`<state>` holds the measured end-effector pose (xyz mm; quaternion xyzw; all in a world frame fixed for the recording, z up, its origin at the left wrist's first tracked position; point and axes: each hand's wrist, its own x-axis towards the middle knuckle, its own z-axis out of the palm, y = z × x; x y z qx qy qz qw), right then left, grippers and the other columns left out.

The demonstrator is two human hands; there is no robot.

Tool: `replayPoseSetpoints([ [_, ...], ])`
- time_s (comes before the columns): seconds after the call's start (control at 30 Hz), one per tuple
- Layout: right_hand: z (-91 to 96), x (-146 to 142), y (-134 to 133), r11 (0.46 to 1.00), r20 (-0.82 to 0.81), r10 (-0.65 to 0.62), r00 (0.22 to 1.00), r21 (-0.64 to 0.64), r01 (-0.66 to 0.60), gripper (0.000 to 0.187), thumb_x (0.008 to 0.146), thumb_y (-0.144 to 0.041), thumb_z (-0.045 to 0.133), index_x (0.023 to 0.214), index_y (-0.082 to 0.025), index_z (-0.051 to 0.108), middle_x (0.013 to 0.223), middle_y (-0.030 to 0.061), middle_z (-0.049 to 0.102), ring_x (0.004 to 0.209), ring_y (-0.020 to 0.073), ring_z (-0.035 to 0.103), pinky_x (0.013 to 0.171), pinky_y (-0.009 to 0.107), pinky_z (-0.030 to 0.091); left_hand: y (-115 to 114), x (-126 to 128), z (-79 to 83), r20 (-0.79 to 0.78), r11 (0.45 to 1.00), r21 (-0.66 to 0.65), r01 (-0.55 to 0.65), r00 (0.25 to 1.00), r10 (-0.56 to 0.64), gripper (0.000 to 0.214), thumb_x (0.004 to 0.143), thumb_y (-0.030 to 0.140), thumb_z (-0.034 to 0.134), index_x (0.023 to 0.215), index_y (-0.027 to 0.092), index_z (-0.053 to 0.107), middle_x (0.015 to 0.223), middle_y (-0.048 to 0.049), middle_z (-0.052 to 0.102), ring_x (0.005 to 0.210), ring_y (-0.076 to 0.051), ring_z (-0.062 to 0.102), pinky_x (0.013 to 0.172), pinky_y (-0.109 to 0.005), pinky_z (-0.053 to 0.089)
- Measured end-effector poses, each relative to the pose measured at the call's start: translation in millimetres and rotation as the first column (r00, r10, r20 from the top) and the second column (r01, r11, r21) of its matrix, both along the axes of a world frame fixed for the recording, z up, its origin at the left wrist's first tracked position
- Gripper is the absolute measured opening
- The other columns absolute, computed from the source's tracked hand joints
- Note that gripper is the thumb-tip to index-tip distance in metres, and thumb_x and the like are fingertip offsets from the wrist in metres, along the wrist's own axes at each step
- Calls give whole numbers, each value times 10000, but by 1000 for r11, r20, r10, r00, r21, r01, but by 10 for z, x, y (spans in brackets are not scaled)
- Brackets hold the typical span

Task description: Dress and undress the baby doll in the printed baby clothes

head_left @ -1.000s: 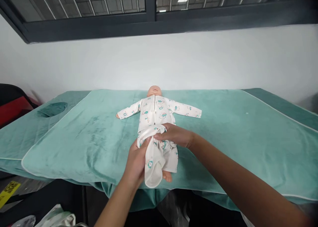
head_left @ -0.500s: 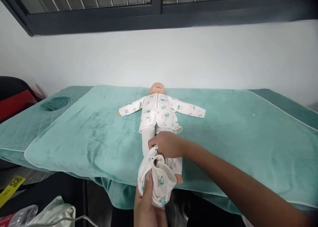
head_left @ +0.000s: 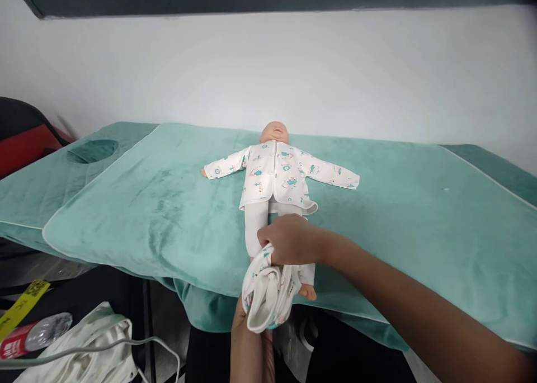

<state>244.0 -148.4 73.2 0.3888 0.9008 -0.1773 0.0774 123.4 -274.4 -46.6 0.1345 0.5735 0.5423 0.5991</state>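
A baby doll (head_left: 274, 170) in a white printed top lies face up on a teal towel (head_left: 159, 204), arms spread, head toward the wall. A pair of white printed trousers (head_left: 268, 293) is bunched at the doll's lower legs, near the towel's front edge. My right hand (head_left: 289, 240) is closed on the top of the bunched trousers, over the doll's knees. My left hand (head_left: 243, 316) grips the trousers from below; the cloth hides most of its fingers. One bare doll foot (head_left: 309, 293) sticks out beside the cloth.
The towel covers a padded table (head_left: 50, 170) with a face hole (head_left: 92, 150) at the left. Below the front edge lie a white bag with a cable (head_left: 96, 349), a plastic bottle (head_left: 37, 332) and a yellow tag (head_left: 23, 307). A red and black object (head_left: 25, 142) stands at far left.
The bunched trousers have slid from the doll's waist down to its lower legs, both hands moving with them toward me. The camera has tilted down.
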Motion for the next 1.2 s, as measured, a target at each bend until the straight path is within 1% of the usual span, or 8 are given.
replayPoseSetpoints([
  [0.2,77,75,33,974,-203,-62,977,-225,15,85,718,-263,635,788,-214,626,748,-26,653,681,129,540,582,261,293,-103,-207,285,-30,1000,17,20,999,-19,496,674,424,766,1118,212,703,939,-60,757,918,-286,702,783,-355,570],
  [0.3,101,151,71,930,-315,-159,936,-366,35,143,736,-302,679,815,-202,615,806,-19,647,717,132,544,587,247,329,48,-455,397,-113,965,135,224,971,-210,467,676,436,776,1053,167,715,936,-64,750,870,-252,681,773,-318,538],
  [0.47,44,243,84,835,-409,-362,838,-541,97,317,749,-466,723,853,-190,608,847,6,645,780,172,585,613,254,402,644,-781,492,-355,816,300,494,852,-385,320,726,458,730,815,155,676,699,-2,652,633,-135,546,574,-222,428],
  [0.57,8,258,75,780,-432,-442,786,-618,98,355,758,-492,722,930,-195,631,926,26,673,858,208,619,673,286,453,1103,-814,603,-504,817,369,443,834,-224,453,770,525,653,565,167,464,528,48,422,528,-83,373,494,-200,303],
  [0.77,79,292,155,772,-524,-527,669,-625,118,437,748,-505,728,1058,-209,642,1025,46,679,958,258,629,769,351,496,1911,-598,755,-560,825,358,436,808,-184,531,788,628,572,567,200,349,534,55,335,526,-91,322,487,-228,253],
  [0.93,100,390,202,811,-606,-581,543,-371,453,342,836,-539,611,924,-208,600,840,6,616,766,179,575,628,281,439,2169,-493,698,-749,811,349,469,660,-59,497,874,583,452,575,201,344,562,45,350,574,-113,351,536,-248,277],
  [1.07,62,465,159,807,-666,-449,596,-15,591,255,922,-467,520,916,-220,585,861,13,613,755,163,567,651,283,439,2124,-570,772,-822,759,314,570,564,-83,324,842,471,561,690,201,467,667,36,485,652,-136,446,620,-257,357],
  [1.2,28,365,208,676,-504,-368,781,432,597,273,894,-426,581,1058,-209,564,1141,95,581,975,235,563,727,323,446,1950,-473,974,-981,654,141,744,195,-10,343,768,431,667,988,205,531,1060,-62,565,978,-229,531,811,-332,432],
])
